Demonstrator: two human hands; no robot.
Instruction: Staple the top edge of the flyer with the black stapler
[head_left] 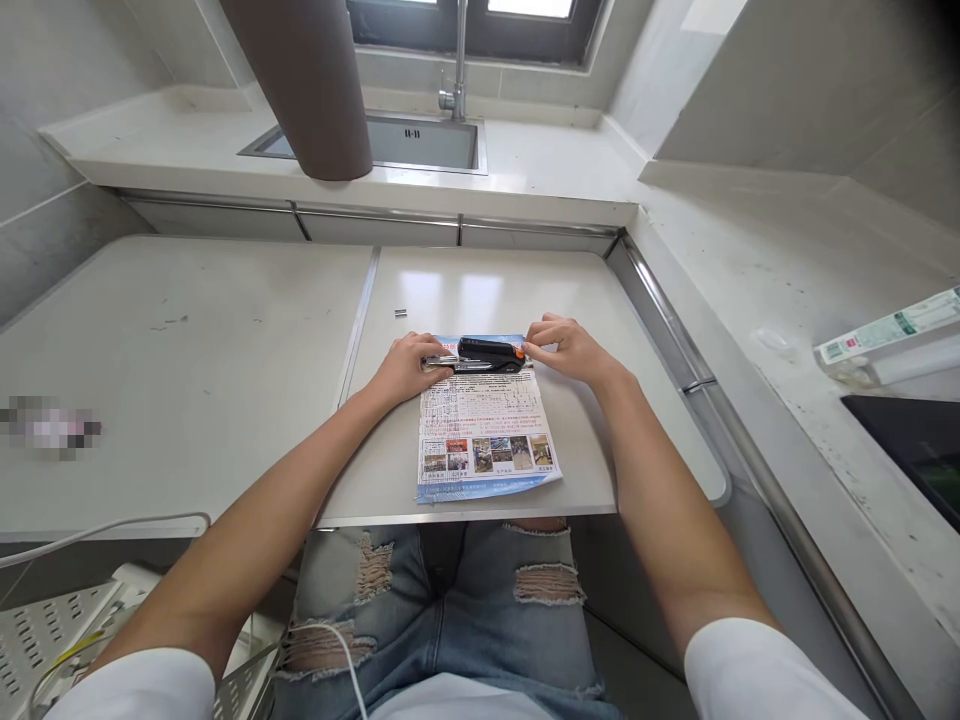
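Note:
A black stapler with an orange part at its right end lies across the upper part of a printed leaflet. A shiny metal piece sticks out from the stapler's left end. My left hand is closed around that metal end, thumb along its near side. At the orange end, the fingers of my right hand pinch the stapler; the exact contact is partly hidden. Beyond my left hand, two short strips of staples rest on the white table.
The table's front edge is close to my lap. Behind it are a counter with a sink, a faucet and a brown column. A long green-and-white box and a dark screen lie on the right counter. A white cable runs at left.

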